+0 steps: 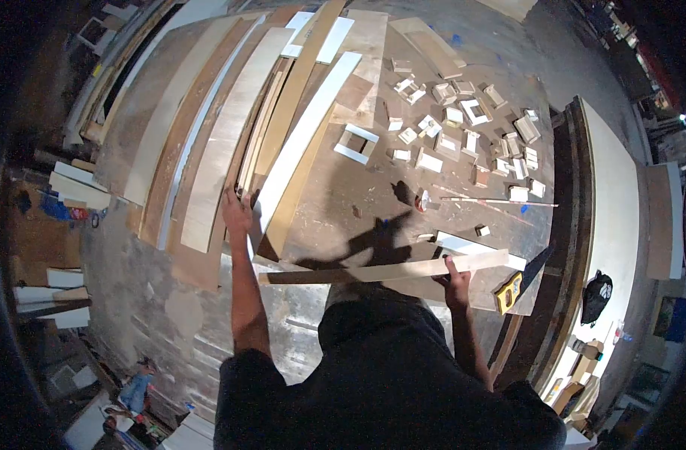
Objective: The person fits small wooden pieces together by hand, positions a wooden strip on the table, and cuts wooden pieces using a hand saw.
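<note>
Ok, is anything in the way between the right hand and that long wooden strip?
Nothing visible: the right hand already has its grip on the wooden strip, thumb on top. The white board lies beyond the strip, not between them.

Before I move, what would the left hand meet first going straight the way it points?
The left hand would likely meet the near ends of the narrow wooden strips first. They lie right at its fingertips, perhaps already touching; depth is unclear here.
</note>
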`<act>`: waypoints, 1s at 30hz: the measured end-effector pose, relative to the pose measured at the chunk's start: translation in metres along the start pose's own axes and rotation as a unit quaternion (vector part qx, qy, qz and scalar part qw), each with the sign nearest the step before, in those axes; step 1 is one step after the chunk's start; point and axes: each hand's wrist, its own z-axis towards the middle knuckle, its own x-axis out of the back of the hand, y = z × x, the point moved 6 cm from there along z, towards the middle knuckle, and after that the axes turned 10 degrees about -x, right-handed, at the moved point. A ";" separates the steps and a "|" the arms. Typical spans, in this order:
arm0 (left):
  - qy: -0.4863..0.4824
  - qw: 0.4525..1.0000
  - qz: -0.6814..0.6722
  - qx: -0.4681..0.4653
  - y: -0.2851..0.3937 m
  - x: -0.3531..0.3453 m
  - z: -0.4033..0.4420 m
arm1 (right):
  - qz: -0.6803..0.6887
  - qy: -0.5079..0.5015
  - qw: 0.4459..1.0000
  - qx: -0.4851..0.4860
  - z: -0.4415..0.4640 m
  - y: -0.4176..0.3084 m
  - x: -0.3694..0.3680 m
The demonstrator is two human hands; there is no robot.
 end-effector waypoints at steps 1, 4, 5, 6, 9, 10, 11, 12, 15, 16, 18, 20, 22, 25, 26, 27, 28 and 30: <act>-0.008 1.000 -0.014 -0.005 -0.023 -0.024 0.005 | 0.003 0.008 1.000 -0.021 0.011 0.025 0.022; -0.102 0.993 -0.053 0.030 -0.049 -0.043 0.028 | 0.017 0.016 0.999 -0.032 -0.003 0.034 0.031; -0.190 0.976 -0.075 0.078 -0.053 -0.053 0.031 | 0.020 0.021 0.999 -0.029 -0.002 0.038 0.038; -0.195 0.975 -0.076 0.074 -0.049 -0.051 0.035 | 0.036 0.020 0.999 -0.028 -0.005 0.043 0.041; -0.188 0.979 0.018 0.077 -0.032 -0.033 0.048 | 0.068 0.028 0.996 -0.041 -0.005 0.073 0.057; -0.187 0.980 0.015 0.074 -0.036 -0.038 0.055 | 0.081 0.032 0.995 -0.055 0.000 0.085 0.061; -0.198 0.978 0.026 0.066 -0.044 -0.044 0.059 | 0.094 0.017 0.995 -0.038 0.001 0.092 0.061; -0.215 0.974 0.040 0.059 -0.054 -0.047 0.059 | 0.096 0.022 0.994 -0.043 0.000 0.093 0.055; -0.232 0.970 0.055 0.050 -0.067 -0.043 0.059 | 0.112 0.006 0.993 -0.019 0.004 0.103 0.056; -0.227 0.972 0.044 0.049 -0.072 -0.041 0.061 | 0.109 0.006 0.994 -0.018 0.009 0.100 0.055; -0.178 0.983 -0.012 0.031 -0.080 -0.038 0.066 | 0.102 0.056 0.990 -0.077 0.013 0.107 0.050; -0.146 0.986 -0.047 0.071 -0.093 -0.037 0.066 | 0.124 0.103 0.985 -0.058 0.016 0.106 0.037; -0.138 0.987 -0.058 0.063 -0.096 -0.032 0.070 | 0.109 0.077 0.991 -0.024 0.023 0.111 0.043; -0.126 0.986 -0.076 0.072 -0.101 -0.022 0.076 | 0.103 0.060 0.992 -0.031 0.029 0.113 0.041; -0.126 0.984 -0.083 0.090 -0.104 -0.020 0.077 | 0.117 0.080 0.989 -0.041 0.031 0.113 0.040; -0.128 0.984 -0.083 0.089 -0.107 -0.022 0.078 | 0.114 0.120 0.985 -0.038 0.030 0.114 0.039; -0.112 0.986 -0.089 0.080 -0.109 -0.022 0.080 | 0.114 0.123 0.985 -0.040 0.028 0.112 0.037; -0.100 0.988 -0.094 0.073 -0.114 -0.025 0.080 | 0.094 0.133 0.985 -0.057 0.025 0.111 0.043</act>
